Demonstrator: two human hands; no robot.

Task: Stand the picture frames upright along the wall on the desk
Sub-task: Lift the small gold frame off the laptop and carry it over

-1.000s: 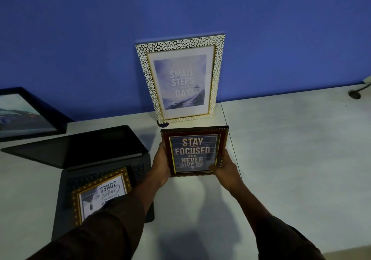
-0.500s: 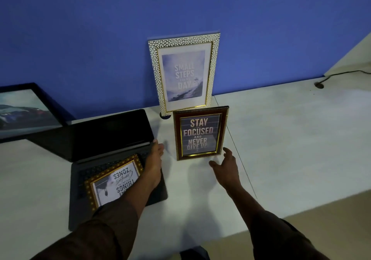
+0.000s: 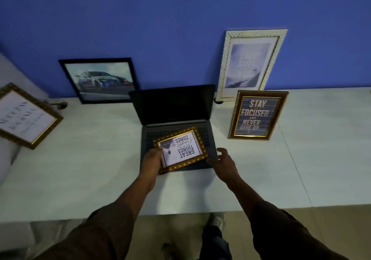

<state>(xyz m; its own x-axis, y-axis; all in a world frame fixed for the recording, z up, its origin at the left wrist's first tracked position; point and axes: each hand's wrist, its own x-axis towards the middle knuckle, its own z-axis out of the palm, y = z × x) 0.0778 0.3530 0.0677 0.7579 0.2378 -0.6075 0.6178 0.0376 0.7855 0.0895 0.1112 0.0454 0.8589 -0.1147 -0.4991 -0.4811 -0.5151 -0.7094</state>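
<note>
Both arms wear long, loose sleeves of dark brown fabric, ending partway along the forearm and leaving the wrists bare. The left hand (image 3: 151,160) and right hand (image 3: 224,160) are bare: no gloves, rings or watch show. Below the desk edge, dark trousers (image 3: 212,239) cover the legs, and one light-coloured shoe (image 3: 217,220) shows; the picture is too dim for finer detail.

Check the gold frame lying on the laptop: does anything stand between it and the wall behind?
Yes. The laptop's raised screen stands directly between the gold frame and the wall; bare wall shows beside the car picture.
</note>
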